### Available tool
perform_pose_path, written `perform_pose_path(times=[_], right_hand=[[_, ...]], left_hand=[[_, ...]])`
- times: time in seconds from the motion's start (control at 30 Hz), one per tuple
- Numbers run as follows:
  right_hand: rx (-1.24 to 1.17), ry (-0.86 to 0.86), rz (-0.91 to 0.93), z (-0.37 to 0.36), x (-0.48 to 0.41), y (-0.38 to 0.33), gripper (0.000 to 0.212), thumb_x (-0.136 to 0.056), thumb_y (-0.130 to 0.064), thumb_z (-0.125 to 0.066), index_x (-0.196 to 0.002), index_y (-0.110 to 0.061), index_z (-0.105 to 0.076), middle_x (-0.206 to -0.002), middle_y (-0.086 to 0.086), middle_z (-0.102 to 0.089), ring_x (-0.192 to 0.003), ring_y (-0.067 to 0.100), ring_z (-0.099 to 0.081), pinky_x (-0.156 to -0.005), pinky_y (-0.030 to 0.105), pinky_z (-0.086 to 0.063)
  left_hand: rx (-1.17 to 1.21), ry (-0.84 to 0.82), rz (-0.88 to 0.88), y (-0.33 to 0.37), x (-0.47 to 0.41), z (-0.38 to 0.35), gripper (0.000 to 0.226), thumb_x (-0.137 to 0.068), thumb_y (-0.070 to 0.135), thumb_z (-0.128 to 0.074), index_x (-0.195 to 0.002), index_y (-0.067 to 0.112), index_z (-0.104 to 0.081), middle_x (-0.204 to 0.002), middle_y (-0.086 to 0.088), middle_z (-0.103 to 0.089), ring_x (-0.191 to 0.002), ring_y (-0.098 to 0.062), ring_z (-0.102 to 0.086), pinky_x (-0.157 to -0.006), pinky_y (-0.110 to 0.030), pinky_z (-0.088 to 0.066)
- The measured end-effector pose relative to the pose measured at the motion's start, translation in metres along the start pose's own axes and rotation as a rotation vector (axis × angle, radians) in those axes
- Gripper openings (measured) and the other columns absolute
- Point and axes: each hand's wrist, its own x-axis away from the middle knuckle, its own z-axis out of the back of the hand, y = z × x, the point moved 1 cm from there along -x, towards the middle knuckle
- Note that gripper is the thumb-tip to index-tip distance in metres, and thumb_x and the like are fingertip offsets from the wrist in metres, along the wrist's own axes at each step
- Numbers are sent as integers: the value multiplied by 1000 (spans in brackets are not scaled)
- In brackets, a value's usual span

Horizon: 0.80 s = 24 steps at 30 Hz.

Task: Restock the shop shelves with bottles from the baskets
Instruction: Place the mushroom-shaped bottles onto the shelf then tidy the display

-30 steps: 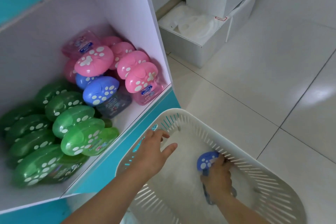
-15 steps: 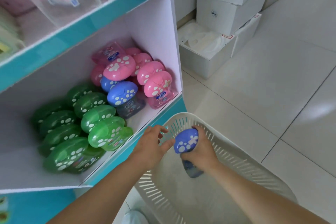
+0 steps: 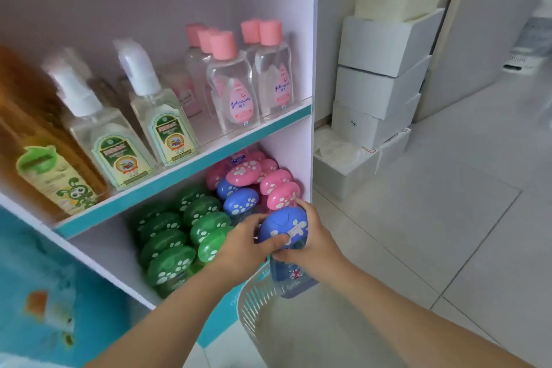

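Observation:
I hold a blue paw-print-capped bottle (image 3: 283, 225) with both hands in front of the lower shelf, above the white slatted basket (image 3: 260, 299). My right hand (image 3: 310, 243) grips it from the right and below. My left hand (image 3: 248, 245) holds its cap from the left, thumb across the front. On the lower shelf behind stand green-capped bottles (image 3: 179, 236), two blue-capped bottles (image 3: 240, 202) and pink-capped bottles (image 3: 274, 185). The basket's inside looks empty where visible.
The upper shelf (image 3: 185, 170) carries clear pink-capped oil bottles (image 3: 233, 89), pump bottles (image 3: 149, 104) and an amber bottle (image 3: 44, 164). White boxes (image 3: 379, 92) are stacked right of the shelf's side panel (image 3: 301, 143). Tiled floor (image 3: 433, 218) extends to the right.
My right hand lifted the blue-capped bottle out of the basket up to the lower shelf's front. My left hand left the basket rim and took hold of the cap. The view tilted up.

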Motion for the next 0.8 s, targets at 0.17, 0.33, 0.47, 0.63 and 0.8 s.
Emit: perform_pose_path(times=[0.17,0.33,0.47,0.63,0.8], right_hand=[[98,-88,-2,9,8,-39,90,-73,-9,-78,-144,-23,-25,-119,-8,-52,-106,9,-55,-91,15,-45],[-37,-184,-46,9,9,-62,85,-72,0,-76,-139,-31,-34,-120,-2,-61,-108,13,-61,-98,34,-49],[-222,-237,-114,-1,4,-67,42,-82,-6,-69,-119,-22,-58,-107,4,-71,-98,18,-67,-90,31,-52],[-190,-231,-249,-24,-7,-50,25,-88,-27,-64,-113,-26,-62,-103,-6,-70,-91,9,-60,-74,24,-41],[-337,-226,-380,-36,-19,-30,10,-91,-21,-59,-97,-20,-66,-76,-7,-67,-69,7,-57,-62,21,-38]], left_hand=[[92,57,-47,15,20,21,42,-79,32,-72,-116,21,-56,-103,2,-68,-90,-12,-64,-84,-29,-51],[282,81,-21,23,35,37,29,-85,23,-66,-110,29,-52,-105,2,-66,-91,-13,-65,-85,-32,-53],[294,94,-18,12,38,45,25,-84,26,-68,-100,37,-53,-106,2,-66,-99,-20,-65,-90,-42,-53],[292,111,43,-14,37,44,39,-80,18,-71,-113,26,-52,-109,-4,-64,-98,-20,-63,-90,-39,-52],[189,91,54,-39,27,37,40,-77,10,-73,-98,34,-50,-98,-4,-65,-80,-11,-59,-74,-19,-49]])
